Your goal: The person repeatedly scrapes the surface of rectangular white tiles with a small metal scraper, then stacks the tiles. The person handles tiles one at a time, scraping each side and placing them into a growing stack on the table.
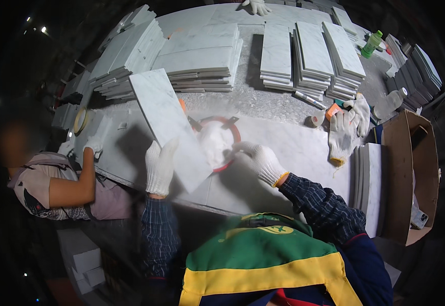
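Observation:
My left hand [160, 167], in a white knit glove, grips the long edge of a white marble tile [169, 122]. The grey-veined slab is held tilted above the worktable. My right hand [261, 162], also gloved, is at the right rim of a round red basin [237, 133]. Its fingers are drawn together, and what they hold, if anything, is hidden. Inside the basin lies a white mass [215, 143], whether cloth or powder I cannot tell. The tile covers part of the basin's left side.
Stacked marble tiles [197, 48] line the table's far side. Spare gloves [346, 125], a marker [310, 100] and a green bottle [372, 44] lie to the right, near a cardboard box [403, 178]. At left, a co-worker [69, 188] works beside a tape roll [80, 120].

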The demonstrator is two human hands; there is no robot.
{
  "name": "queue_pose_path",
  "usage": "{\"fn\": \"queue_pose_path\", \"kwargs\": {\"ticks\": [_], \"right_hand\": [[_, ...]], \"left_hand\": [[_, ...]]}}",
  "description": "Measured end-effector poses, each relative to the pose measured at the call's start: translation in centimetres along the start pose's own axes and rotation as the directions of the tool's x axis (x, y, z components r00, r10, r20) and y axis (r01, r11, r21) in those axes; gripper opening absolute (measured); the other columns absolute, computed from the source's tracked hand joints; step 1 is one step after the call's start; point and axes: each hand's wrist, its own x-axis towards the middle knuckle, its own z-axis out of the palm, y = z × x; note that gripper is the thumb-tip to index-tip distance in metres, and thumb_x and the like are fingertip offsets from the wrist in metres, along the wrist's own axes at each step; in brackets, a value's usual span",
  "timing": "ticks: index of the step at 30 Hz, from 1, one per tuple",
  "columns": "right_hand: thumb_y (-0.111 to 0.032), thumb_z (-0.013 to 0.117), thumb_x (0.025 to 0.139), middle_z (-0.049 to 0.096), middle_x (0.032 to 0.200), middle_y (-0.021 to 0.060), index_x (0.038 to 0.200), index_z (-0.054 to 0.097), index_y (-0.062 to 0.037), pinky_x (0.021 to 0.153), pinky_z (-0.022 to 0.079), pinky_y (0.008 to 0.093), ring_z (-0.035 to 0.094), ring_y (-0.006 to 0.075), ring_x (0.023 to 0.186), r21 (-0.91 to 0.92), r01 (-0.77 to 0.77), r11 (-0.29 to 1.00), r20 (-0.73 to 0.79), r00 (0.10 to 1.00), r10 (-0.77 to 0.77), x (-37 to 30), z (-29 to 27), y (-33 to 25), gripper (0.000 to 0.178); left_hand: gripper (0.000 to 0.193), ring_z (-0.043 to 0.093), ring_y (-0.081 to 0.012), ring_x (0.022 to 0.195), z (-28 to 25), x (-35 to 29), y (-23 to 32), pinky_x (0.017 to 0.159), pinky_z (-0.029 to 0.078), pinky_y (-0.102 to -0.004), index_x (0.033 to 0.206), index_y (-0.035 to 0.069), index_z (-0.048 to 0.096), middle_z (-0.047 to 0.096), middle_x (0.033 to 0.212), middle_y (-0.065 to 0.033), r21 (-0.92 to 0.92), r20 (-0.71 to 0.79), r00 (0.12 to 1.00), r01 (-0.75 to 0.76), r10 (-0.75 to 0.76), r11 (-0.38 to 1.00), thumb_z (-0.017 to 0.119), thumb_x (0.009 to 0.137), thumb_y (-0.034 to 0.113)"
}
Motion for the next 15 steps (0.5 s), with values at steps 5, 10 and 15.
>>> {"fn": "queue_pose_path", "kwargs": {"ticks": [5,10,15], "right_hand": [[-0.022,0.06,0.099,0.077,0.1,0.0131,0.127,0.072,-0.0178,0.075,0.059,0.0476,0.075,0.0363,0.09,-0.564,0.275,0.779,0.075,0.956,-0.284,1.6,-0.5,-0.9,0.03],[-0.014,0.058,0.097,0.076,0.094,0.0083,0.126,0.073,-0.0202,0.071,0.059,0.0432,0.074,0.0323,0.086,-0.755,0.331,0.566,0.08,0.903,-0.421,0.6,-2.1,-2.3,0.033],[-0.009,0.065,0.104,0.073,0.088,0.0046,0.138,0.069,-0.0078,0.066,0.054,0.0317,0.066,0.0151,0.074,-0.118,0.235,0.965,-0.288,0.922,-0.26,-3.2,-6.2,0.1,0.034]], "left_hand": [[0.035,0.064,-0.0147,0.11,-1.2,-2.8,-1.0,0.098,0.051,-0.031,0.13,-0.01,0.065,0.072,0.123,-0.0093,-0.113,-0.022,0.996,0.086,-0.089,0.99,0.065,0.103,0.014],[0.037,0.064,-0.0142,0.108,-1.6,-5.2,-1.1,0.097,0.052,-0.0309,0.131,-0.009,0.064,0.072,0.121,-0.0082,-0.157,-0.021,0.992,0.117,-0.122,0.981,0.065,0.103,0.015],[0.036,0.063,-0.0106,0.098,-2.2,-6.4,0.1,0.09,0.053,-0.0295,0.13,-0.007,0.065,0.072,0.112,-0.006,-0.106,0.185,0.976,0.139,-0.118,0.985,0.064,0.105,0.018]]}}
